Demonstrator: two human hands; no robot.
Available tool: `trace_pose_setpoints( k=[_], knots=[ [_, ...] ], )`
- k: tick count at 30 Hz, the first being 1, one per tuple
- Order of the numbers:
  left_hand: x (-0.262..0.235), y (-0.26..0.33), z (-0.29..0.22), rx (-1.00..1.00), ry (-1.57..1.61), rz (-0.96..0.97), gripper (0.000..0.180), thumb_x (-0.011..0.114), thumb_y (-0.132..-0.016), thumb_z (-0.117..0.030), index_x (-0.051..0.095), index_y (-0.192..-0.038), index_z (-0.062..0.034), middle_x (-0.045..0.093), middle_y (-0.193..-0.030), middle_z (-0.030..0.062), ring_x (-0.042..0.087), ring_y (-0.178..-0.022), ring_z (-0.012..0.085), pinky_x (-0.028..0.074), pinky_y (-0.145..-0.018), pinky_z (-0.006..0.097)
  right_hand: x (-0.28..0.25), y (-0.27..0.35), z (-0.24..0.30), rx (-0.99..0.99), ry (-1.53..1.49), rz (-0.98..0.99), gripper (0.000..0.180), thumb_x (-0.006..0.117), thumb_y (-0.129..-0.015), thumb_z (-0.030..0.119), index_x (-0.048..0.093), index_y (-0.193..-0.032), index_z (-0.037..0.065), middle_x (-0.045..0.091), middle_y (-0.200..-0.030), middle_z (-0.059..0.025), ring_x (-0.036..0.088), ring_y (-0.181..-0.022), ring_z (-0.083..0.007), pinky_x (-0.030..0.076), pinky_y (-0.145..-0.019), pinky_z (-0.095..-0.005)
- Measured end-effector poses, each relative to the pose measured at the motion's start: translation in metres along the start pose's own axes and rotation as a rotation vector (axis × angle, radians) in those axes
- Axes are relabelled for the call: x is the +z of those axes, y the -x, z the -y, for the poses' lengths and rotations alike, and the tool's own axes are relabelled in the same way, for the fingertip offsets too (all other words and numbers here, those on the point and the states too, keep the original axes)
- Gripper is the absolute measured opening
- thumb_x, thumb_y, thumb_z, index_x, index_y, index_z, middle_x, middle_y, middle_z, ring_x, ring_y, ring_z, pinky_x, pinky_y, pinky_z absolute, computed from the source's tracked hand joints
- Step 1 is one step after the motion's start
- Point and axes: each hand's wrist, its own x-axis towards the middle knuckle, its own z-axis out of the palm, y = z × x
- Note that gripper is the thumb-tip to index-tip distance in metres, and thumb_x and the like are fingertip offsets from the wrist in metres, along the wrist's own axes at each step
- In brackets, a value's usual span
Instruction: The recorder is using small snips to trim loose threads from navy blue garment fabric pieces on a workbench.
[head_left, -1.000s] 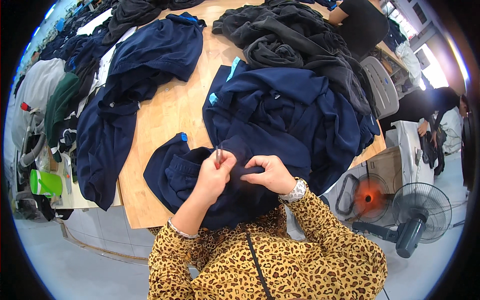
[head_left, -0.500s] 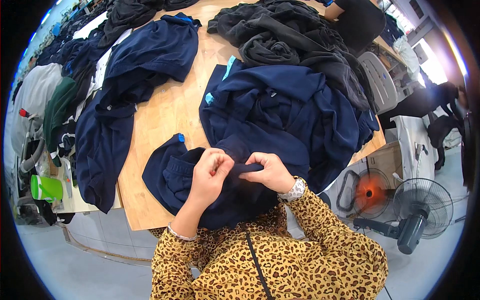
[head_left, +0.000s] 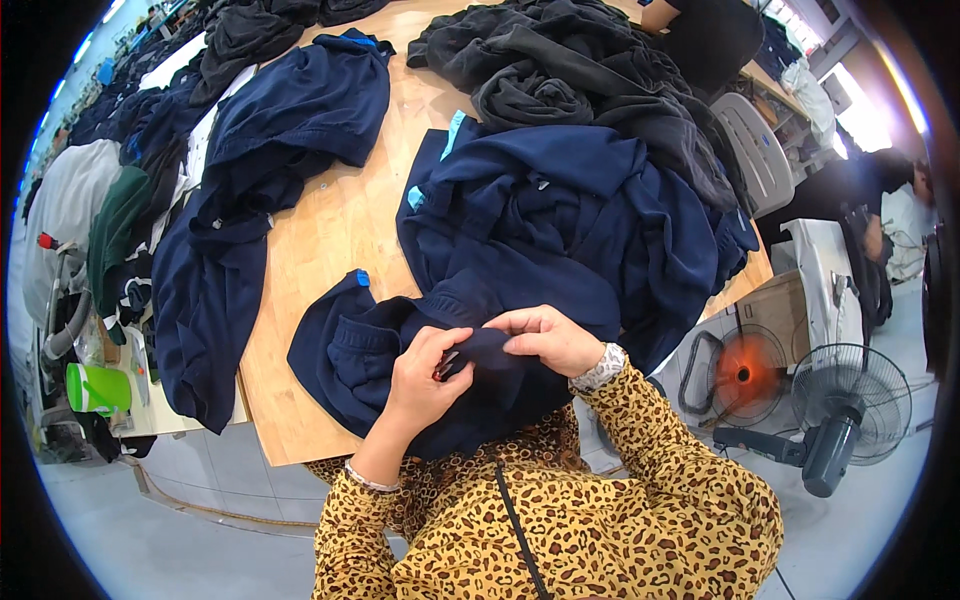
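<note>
Small tool (head_left: 447,362) pinched in left hand (head_left: 420,385): mostly covered by fingers, kind not tellable. Right hand (head_left: 545,338) fingertips tucked under a fold of the navy garment (head_left: 400,370). Near edge of wooden table (head_left: 330,240) hidden beneath that cloth. Far right, seated person (head_left: 860,200) blurred, washed out by glare. Far left, dark clothes (head_left: 120,110) cut by the rim.

The small tool that stood up between the left hand (head_left: 425,375) fingers a second ago now lies low against the navy garment (head_left: 400,370); the right hand (head_left: 545,338) has pulled a fold up between both thumbs.
</note>
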Motion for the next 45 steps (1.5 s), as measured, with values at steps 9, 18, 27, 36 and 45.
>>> trace_pose_setpoints(
  k=[9, 18, 27, 36, 45],
  knots=[
    [0.003, 0.003, 0.001, 0.089, -0.082, -0.026, 0.041, 0.073, -0.066, 0.002, 0.064, -0.106, -0.0053, 0.059, -0.087, 0.0083, 0.06, -0.061, 0.0172, 0.049, -0.053, 0.026, 0.008, -0.009, 0.002, -0.024, -0.027, -0.105, 0.028, 0.062, -0.085, 0.005, 0.061, -0.113, -0.001, 0.061, -0.085, 0.0025, 0.054, -0.077, -0.0014, 0.044, -0.073, -0.0162],
    [-0.001, 0.005, 0.004, 0.06, -0.081, -0.055, 0.042, 0.073, -0.063, 0.003, 0.065, -0.104, -0.0054, 0.058, -0.087, 0.0076, 0.059, -0.061, 0.016, 0.049, -0.054, 0.025, 0.009, -0.001, 0.003, -0.05, -0.079, -0.047, 0.043, 0.062, -0.081, -0.001, 0.052, -0.123, 0.001, 0.062, -0.099, -0.0032, 0.057, -0.088, -0.0063, 0.045, -0.079, -0.0189],
    [-0.012, 0.003, 0.0, -0.088, 0.051, 0.008, 0.043, 0.078, -0.065, -0.001, 0.066, -0.106, -0.0042, 0.052, -0.103, 0.0069, 0.056, -0.064, 0.0126, 0.046, -0.059, 0.023, 0.015, 0.004, 0.007, -0.098, 0.024, -0.052, 0.061, 0.063, -0.082, -0.002, 0.036, -0.137, 0.005, 0.061, -0.1, -0.0035, 0.056, -0.09, -0.008, 0.045, -0.082, -0.0231],
    [0.004, -0.018, 0.004, -0.305, 0.021, -0.217, 0.01, 0.066, -0.085, -0.01, 0.064, -0.087, -0.0006, 0.061, -0.078, 0.0092, 0.06, -0.067, 0.0149, 0.047, -0.06, 0.026, 0.02, 0.003, 0.007, -0.086, 0.08, 0.079, 0.071, 0.062, -0.082, -0.004, 0.028, -0.144, 0.005, 0.06, -0.1, -0.0043, 0.053, -0.089, -0.007, 0.044, -0.078, -0.0219],
    [-0.006, -0.018, -0.012, -0.561, 0.379, 0.118, 0.019, 0.067, -0.087, -0.016, 0.065, -0.097, -0.0006, 0.063, -0.08, 0.0013, 0.054, -0.073, 0.0064, 0.045, -0.064, 0.021, 0.019, -0.001, 0.004, -0.214, 0.271, -0.003, 0.076, 0.067, -0.079, -0.003, 0.027, -0.144, 0.004, 0.062, -0.1, -0.0071, 0.057, -0.09, -0.0114, 0.045, -0.085, -0.0258]
  ],
)
